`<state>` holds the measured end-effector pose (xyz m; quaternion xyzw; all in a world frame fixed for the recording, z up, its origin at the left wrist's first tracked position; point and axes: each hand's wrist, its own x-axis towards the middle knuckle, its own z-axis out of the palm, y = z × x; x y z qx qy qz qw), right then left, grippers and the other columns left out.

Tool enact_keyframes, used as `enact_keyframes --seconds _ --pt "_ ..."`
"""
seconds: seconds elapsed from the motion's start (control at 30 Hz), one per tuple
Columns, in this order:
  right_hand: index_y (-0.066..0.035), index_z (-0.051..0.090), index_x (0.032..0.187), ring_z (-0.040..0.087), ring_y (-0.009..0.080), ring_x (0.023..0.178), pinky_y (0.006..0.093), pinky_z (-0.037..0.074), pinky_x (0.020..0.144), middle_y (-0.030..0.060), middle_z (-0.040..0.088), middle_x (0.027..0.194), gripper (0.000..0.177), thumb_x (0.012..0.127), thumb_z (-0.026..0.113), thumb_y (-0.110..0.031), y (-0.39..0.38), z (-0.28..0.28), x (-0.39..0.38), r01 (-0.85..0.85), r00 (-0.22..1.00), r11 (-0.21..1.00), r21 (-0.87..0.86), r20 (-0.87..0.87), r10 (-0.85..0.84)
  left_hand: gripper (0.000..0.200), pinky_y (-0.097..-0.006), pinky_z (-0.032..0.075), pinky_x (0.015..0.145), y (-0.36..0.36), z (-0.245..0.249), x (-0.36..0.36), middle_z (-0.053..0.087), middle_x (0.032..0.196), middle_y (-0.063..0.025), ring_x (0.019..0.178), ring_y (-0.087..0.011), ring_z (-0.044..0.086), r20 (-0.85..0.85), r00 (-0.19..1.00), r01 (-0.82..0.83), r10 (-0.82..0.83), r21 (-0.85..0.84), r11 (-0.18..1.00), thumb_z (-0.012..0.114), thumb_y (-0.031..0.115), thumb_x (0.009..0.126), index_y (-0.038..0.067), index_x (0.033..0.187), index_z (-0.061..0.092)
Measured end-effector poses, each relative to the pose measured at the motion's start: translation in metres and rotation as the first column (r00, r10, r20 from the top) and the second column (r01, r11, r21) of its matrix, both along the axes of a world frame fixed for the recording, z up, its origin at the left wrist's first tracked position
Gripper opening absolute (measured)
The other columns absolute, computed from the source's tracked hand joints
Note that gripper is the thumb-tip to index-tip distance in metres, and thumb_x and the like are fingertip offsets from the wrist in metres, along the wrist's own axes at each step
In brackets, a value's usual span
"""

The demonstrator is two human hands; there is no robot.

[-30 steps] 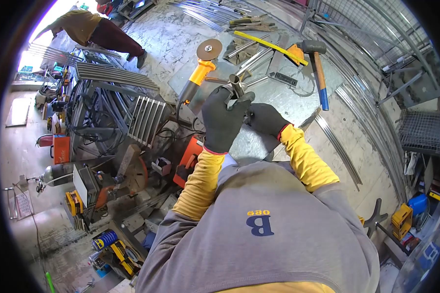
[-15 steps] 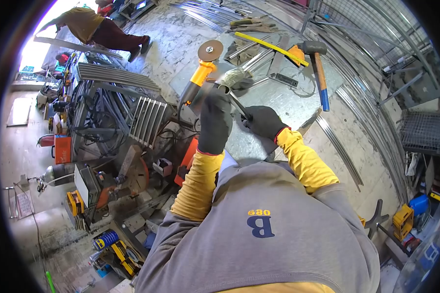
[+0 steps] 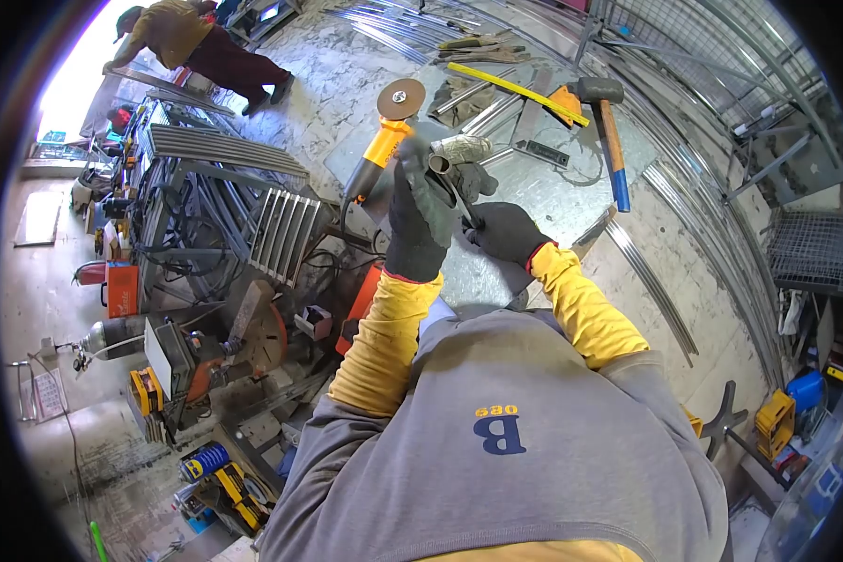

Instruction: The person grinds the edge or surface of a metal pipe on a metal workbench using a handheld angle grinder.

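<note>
My left hand (image 3: 420, 215), in a dark glove, is raised beside the round open end of a metal tube (image 3: 438, 165), its fingers stretched upward and slightly blurred. My right hand (image 3: 506, 232), also gloved, is closed around the lower end of a thin metal piece (image 3: 461, 204) that slants up toward the tube's mouth; whether the two are one part I cannot tell. Just beyond them is a crumpled pale cloth or glove (image 3: 463, 148), with dark grey material below it. An orange angle grinder (image 3: 381, 148) with a brown disc lies left of my left hand.
On the metal sheet (image 3: 557, 201) are a yellow folding rule (image 3: 520, 92), a hammer (image 3: 613, 140), and a black bar (image 3: 543, 154). Long metal profiles (image 3: 651, 281) run along the right. A metal grille (image 3: 283, 234) stands left. Another person (image 3: 211, 51) bends at upper left.
My left hand has shifted slightly, its fingers now stretched upward beside the tube end. The pale cloth is less blurred and farther right. The other person's head and arms have moved.
</note>
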<state>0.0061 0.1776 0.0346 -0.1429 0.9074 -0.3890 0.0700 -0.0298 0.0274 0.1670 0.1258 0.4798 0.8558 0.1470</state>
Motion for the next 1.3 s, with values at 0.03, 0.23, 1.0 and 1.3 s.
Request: enact_keyframes --seconds 0.03,0.23,1.0,1.3 --pt "-0.014 0.074 0.11 0.074 0.0451 0.101 0.0574 0.057 0.088 0.0189 0.078 0.104 0.025 0.095 0.073 -0.033 0.0 -0.001 0.0 0.001 1.0 1.0 0.001 -0.007 -0.001 0.086 -0.045 0.057 0.082 0.002 0.004 0.001 0.064 0.078 -0.0115 0.08 -0.0301 0.069 0.023 0.999 -0.024 0.025 -0.051 0.998 0.034 0.075 0.115 -0.003 0.116 0.069" --pt "-0.012 0.074 0.109 0.074 0.0446 0.101 0.0573 0.057 0.087 0.0188 0.077 0.103 0.024 0.096 0.072 -0.032 -0.001 -0.009 -0.002 0.006 1.0 1.0 0.003 -0.013 -0.006 0.078 -0.0447 0.057 0.083 0.001 -0.002 0.0 0.062 0.077 -0.0108 0.078 -0.0283 0.068 0.011 0.999 -0.032 0.032 -0.028 0.999 0.034 0.066 0.119 -0.004 0.116 0.069" --pt "-0.011 0.074 0.111 0.073 0.0451 0.1 0.0573 0.057 0.087 0.0196 0.078 0.102 0.026 0.097 0.07 -0.032 0.003 -0.014 -0.005 -0.017 1.0 1.0 0.005 -0.021 0.017 0.066 -0.0479 0.057 0.094 0.01 -0.003 -0.004 0.074 0.097 -0.0143 0.087 -0.0282 0.07 -0.141 0.988 0.092 -0.058 0.247 0.965 0.047 0.057 0.119 -0.004 0.13 0.068" --pt "-0.01 0.076 0.109 0.074 0.0437 0.1 0.0542 0.057 0.089 0.0192 0.078 0.102 0.03 0.094 0.074 -0.037 0.011 -0.014 -0.007 -0.008 0.998 0.992 -0.128 0.065 0.017 0.03 -0.0218 0.048 0.073 0.023 0.011 0.014 0.073 0.101 0.004 0.084 -0.0029 0.061 -0.226 0.946 -0.292 0.232 -0.286 0.913 0.079 0.017 0.105 0.001 0.13 0.075"
